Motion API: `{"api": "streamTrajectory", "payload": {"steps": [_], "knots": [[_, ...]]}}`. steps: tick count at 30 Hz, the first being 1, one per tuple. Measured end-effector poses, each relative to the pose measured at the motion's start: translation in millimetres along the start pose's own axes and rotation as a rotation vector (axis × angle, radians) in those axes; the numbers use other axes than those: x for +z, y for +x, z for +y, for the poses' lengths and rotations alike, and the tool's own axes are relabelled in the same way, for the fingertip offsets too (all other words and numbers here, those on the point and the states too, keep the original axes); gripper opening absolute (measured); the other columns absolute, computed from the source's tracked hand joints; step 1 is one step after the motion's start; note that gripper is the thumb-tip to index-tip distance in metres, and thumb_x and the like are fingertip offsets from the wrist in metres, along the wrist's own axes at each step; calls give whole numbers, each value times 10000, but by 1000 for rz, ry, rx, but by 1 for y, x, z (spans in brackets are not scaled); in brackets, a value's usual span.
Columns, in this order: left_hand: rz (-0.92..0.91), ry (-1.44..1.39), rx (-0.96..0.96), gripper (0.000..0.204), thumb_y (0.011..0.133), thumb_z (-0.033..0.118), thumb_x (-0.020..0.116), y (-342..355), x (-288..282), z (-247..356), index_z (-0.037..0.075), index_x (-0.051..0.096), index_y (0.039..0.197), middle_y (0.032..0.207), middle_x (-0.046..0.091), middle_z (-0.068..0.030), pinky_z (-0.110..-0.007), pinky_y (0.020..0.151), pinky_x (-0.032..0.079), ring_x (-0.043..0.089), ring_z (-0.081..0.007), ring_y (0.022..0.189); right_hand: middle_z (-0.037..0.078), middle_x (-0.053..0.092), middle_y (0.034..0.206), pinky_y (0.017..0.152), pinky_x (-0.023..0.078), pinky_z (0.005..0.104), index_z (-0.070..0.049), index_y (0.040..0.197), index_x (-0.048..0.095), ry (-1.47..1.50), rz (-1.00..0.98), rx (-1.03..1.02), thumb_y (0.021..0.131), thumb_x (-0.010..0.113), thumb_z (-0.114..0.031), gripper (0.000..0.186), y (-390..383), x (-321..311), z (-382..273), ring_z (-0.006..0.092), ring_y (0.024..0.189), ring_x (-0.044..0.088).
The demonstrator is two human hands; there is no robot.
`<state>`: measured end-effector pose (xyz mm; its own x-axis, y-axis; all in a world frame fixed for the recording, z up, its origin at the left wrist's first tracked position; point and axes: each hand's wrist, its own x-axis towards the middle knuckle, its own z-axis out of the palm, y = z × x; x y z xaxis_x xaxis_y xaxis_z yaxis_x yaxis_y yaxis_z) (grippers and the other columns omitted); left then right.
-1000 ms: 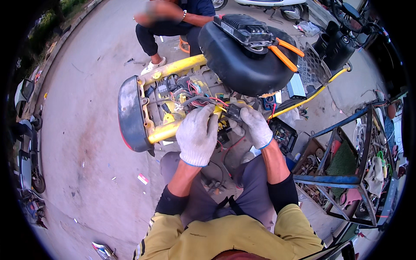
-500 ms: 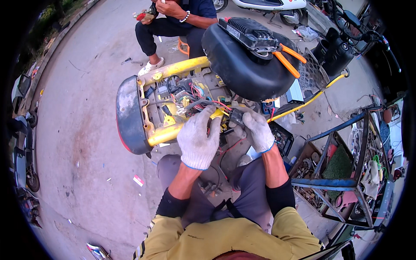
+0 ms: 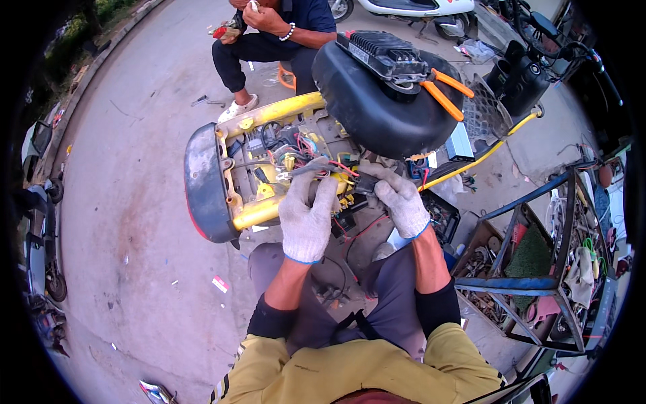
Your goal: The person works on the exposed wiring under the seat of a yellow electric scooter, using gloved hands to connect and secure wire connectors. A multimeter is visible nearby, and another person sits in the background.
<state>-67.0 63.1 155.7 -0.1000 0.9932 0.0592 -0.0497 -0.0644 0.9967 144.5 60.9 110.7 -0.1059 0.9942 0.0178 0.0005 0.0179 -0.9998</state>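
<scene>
My left hand (image 3: pixel 307 215), in a pale knit glove, has its fingers closed on a bundle of wires (image 3: pixel 308 167) in grey sheathing with red strands at the yellow scooter frame (image 3: pixel 259 212). My right hand (image 3: pixel 405 207), also gloved, grips a black connector block (image 3: pixel 365 184) just right of it. The frame's open bay holds wiring and electronic parts (image 3: pixel 272 141), with a dark rear bumper (image 3: pixel 205 182) at its left. A black seat or cover (image 3: pixel 390 124) lies behind my hands, bearing a finned controller (image 3: pixel 380 54) and orange-handled pliers (image 3: pixel 441 101).
A co-worker (image 3: pixel 289 40) sits across the frame, holding small items. A blue metal cart of tools and scrap (image 3: pixel 511 284) stands at my right, beside an open black case (image 3: pixel 441 212). Parked scooters (image 3: pixel 410 7) are behind; loose tools (image 3: pixel 202 101) lie on the pavement.
My left fingers have shifted up along the grey-sheathed wires. My right fingers have moved slightly on the connector. The co-worker's hands have changed position slightly.
</scene>
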Motion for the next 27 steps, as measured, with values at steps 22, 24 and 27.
{"api": "streamTrajectory", "payload": {"steps": [22,24,27], "knots": [[-64,-95,-103,291,1082,121,621,-45,0,-36,-48,735,1291,873,749,-39,-227,662,490,615,-55,727,36,674,989,694,456,261,10,1443,659,6,140,7,1185,494,-339,464,9,0,14,94,757,556],[-54,-212,-213,279,1085,113,621,-50,-1,-45,-30,731,1298,889,747,-39,-221,636,469,590,-47,710,38,676,982,690,453,260,13,1445,658,11,140,12,1186,491,-338,467,9,-1,15,95,752,553],[-50,-279,-231,264,1087,95,616,-55,0,-49,-12,727,1302,912,748,-46,-218,623,459,576,-46,707,8,703,984,654,459,230,-43,1413,701,23,146,3,1167,495,-297,409,10,-3,19,65,742,578]]}}
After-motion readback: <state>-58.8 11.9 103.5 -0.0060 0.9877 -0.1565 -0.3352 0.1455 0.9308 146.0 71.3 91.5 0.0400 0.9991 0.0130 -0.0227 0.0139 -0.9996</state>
